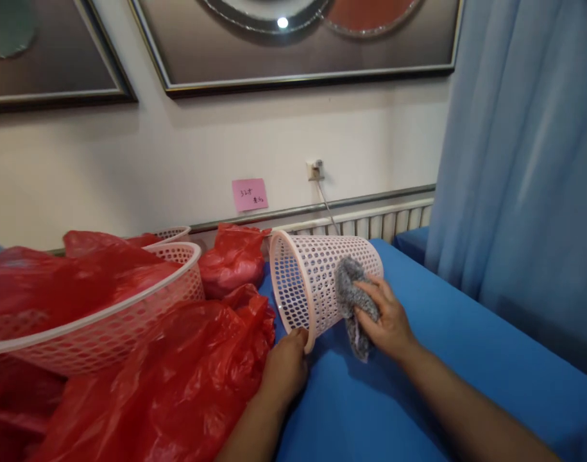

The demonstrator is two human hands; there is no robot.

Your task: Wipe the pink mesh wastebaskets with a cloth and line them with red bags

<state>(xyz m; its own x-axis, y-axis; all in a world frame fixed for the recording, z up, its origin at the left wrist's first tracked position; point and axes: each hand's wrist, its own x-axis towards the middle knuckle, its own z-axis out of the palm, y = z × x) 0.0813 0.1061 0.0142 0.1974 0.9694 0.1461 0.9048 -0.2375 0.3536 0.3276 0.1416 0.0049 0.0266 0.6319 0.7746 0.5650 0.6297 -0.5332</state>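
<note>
A pale pink, tapered basket of perforated plastic (324, 269) lies on its side on a flat, blue-covered surface (471, 359), its open mouth turned to the left of the view. The left hand (286, 366) has its grip clamped on the lower edge of the basket's rim. The right hand's (387, 321) grip is closed around a fuzzy grey cloth (351, 298), pressed against the basket's side. Just beside the left hand lies a shiny, crumpled red plastic bag (178, 372); a wide pink perforated basket (105, 340) with red plastic inside stands further left. On the white wall behind, a pink rectangular paper note (249, 195) bears dark handwriting: the upper line seems to begin "32", but the remaining characters are too small to read surely. A white wall socket (315, 171) is to the note's right.
</note>
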